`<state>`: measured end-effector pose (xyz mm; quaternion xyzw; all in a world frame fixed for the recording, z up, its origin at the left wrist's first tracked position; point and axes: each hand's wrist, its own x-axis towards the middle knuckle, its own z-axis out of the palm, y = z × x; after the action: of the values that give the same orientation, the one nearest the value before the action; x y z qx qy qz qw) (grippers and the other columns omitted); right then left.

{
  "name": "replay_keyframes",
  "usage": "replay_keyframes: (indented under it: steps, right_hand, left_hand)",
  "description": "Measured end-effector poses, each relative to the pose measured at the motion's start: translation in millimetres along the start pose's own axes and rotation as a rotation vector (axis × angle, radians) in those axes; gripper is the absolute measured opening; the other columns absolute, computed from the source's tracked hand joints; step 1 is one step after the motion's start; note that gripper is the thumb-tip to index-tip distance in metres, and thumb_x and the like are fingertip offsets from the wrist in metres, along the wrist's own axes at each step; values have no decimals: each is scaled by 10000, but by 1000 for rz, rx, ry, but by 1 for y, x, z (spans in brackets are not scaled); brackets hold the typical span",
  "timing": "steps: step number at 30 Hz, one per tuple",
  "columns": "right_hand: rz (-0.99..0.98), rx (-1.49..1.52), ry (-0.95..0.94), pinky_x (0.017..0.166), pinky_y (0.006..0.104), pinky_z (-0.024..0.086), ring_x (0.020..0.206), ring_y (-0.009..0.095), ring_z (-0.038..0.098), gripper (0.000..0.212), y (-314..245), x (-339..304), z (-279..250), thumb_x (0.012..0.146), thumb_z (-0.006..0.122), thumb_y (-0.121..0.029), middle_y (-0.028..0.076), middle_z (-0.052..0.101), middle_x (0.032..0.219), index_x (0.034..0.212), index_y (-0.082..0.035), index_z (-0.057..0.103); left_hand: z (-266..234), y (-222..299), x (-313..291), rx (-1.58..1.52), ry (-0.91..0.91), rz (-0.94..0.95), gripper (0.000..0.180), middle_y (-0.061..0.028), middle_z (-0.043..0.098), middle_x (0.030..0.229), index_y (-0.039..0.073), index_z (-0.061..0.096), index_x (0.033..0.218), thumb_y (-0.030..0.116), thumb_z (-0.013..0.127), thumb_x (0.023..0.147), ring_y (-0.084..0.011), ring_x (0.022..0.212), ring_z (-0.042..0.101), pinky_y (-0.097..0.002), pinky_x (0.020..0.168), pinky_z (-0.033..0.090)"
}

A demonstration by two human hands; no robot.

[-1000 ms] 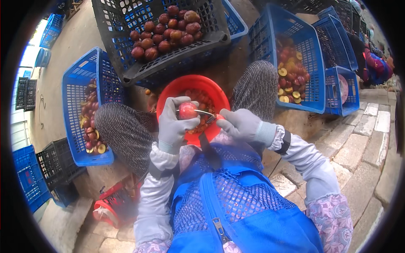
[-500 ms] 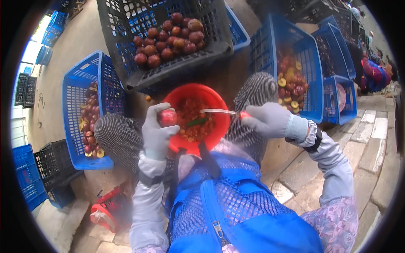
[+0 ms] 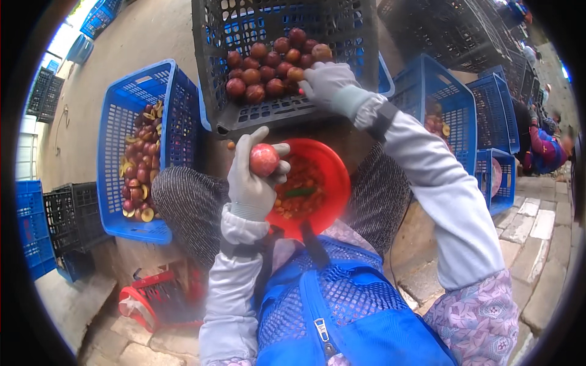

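Note:
My left hand (image 3: 249, 183) is closed round a red plum (image 3: 264, 160), held up beside the red bowl (image 3: 337, 174). My right hand (image 3: 332, 86) is reaching into the tilted black crate (image 3: 287, 122), its fingers at the right edge of a heap of whole plums (image 3: 267, 73). A small bit of the knife's red handle (image 3: 301, 91) shows at those fingertips; the blade is out of sight. Between my knees, the bowl contains orange-brown pieces (image 3: 293, 204) and a green strip (image 3: 299, 191).
To the left stands a blue crate (image 3: 110, 158) of cut plums (image 3: 141, 165). Another blue crate (image 3: 464, 116) with cut plums is on the right. A red basket (image 3: 162, 299) lies on the floor at lower left. Further crates and a person (image 3: 546, 146) are at far right.
My right hand has moved from beside the bowl, where the knife blade showed, up and forward into the black crate. My left hand still holds a plum. The view has shifted.

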<state>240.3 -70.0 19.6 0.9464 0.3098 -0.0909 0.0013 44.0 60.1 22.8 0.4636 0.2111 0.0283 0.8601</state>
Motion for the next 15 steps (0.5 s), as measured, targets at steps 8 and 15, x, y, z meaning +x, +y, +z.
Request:
replay_keyframes:
  steps: [8, 15]
  right_hand:
    - [-240, 711, 442, 689, 447, 469, 748, 346, 595, 300, -89, -96, -3, 866, 491, -320, 159, 607, 758, 768, -59, 602]
    - [6, 581, 540, 581, 423, 452, 694, 317, 573, 203, -97, -120, 44, 854, 466, -207, 134, 590, 749, 783, -73, 601]
  left_hand:
    - [-12, -27, 7, 1004, 27, 788, 431, -183, 552, 1094, -34, 441, 1219, -70, 499, 793, -313, 961, 566, -351, 872, 445]
    - [14, -50, -1, 451, 177, 459, 295, -164, 557, 1049, 18, 511, 1158, 125, 484, 884, -329, 989, 538, -356, 845, 429]
